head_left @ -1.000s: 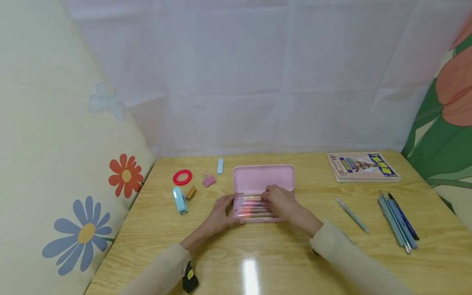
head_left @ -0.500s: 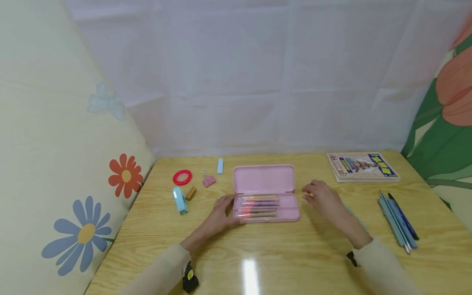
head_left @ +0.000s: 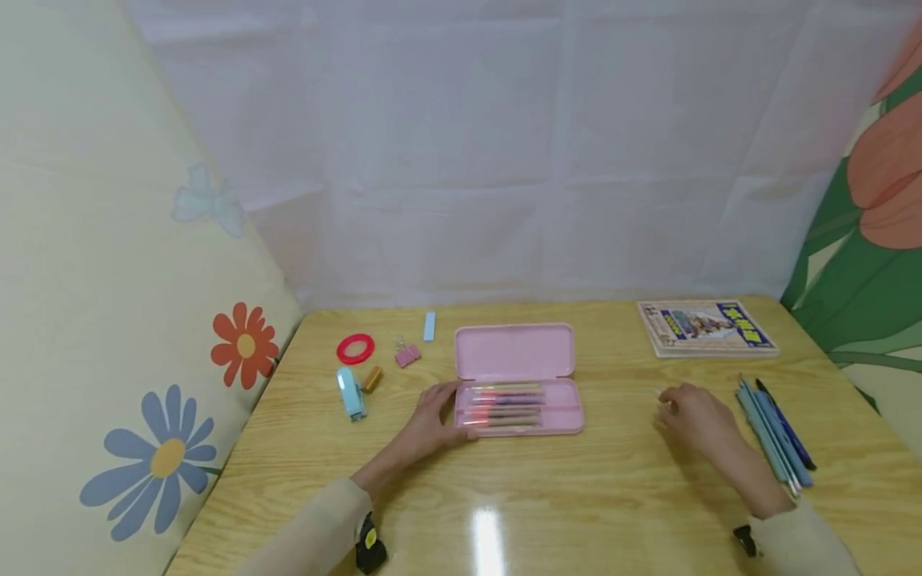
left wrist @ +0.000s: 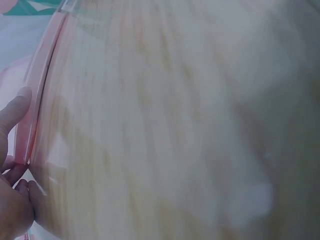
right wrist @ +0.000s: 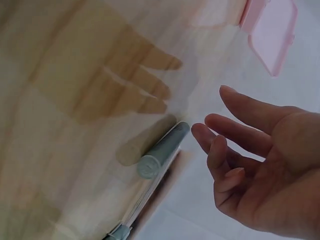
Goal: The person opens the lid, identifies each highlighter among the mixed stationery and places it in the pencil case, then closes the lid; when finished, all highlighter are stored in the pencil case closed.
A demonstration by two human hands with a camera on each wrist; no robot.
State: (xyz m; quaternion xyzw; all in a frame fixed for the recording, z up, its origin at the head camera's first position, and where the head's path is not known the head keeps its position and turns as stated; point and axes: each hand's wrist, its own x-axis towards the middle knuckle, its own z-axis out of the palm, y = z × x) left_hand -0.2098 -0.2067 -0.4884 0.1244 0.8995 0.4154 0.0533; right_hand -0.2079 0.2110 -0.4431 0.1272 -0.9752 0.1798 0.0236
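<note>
A pink pencil case (head_left: 562,419) lies with its lid raised, several slim pens (head_left: 504,404) lying in its tray. My left hand (head_left: 430,420) grips the left end of the case; in the left wrist view its thumb (left wrist: 19,105) presses the pink side wall. My right hand (head_left: 702,420) is off to the right of the case, low over the table, with loosely bent fingers and nothing in them. Just off its fingertips in the right wrist view is a grey-green pen (right wrist: 164,150); in the head view the hand covers most of that pen.
Left of the case are a red ring (head_left: 355,349), a light blue stapler (head_left: 350,394), a small golden-brown piece (head_left: 372,378), a pink binder clip (head_left: 407,355) and a pale blue strip (head_left: 429,326). Several blue pens (head_left: 774,436) and a book (head_left: 709,329) lie at right.
My right hand has left the pencil case's tray and moved right, to over the lone pen. My left hand has stayed at the case's left end.
</note>
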